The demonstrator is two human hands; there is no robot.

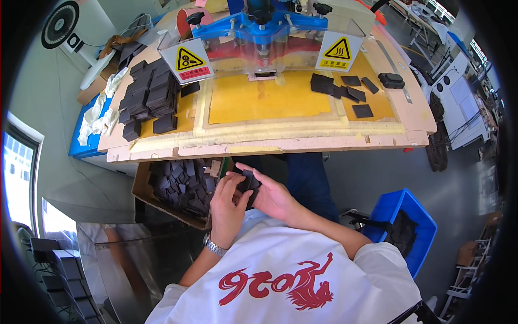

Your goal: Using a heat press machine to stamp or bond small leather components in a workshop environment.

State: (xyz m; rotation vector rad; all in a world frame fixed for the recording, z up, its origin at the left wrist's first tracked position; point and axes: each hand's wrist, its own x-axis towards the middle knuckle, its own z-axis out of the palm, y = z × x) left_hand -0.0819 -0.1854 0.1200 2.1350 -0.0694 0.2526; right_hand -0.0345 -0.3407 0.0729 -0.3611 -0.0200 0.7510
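Over my lap, below the table's front edge, I hold a few small dark flat pieces [249, 182] between both hands. My left hand [225, 204], with a metal watch on its wrist, pinches them from the left with its fingers curled. My right hand [274, 195] supports them from the right, thumb and fingers around their edge. How many pieces are in the grip I cannot tell. Just left of my hands, a cardboard box [141, 183] holds many loose dark pieces [183, 186] in a jumble.
Ahead stands a blue press [261, 29] with a clear guard bearing warning signs, over a yellow work mat [264, 102]. Stacked dark pieces [148, 92] sit at its left; several lie loose right, near a black case [391, 81]. A blue bin [426, 237] stands at my right.
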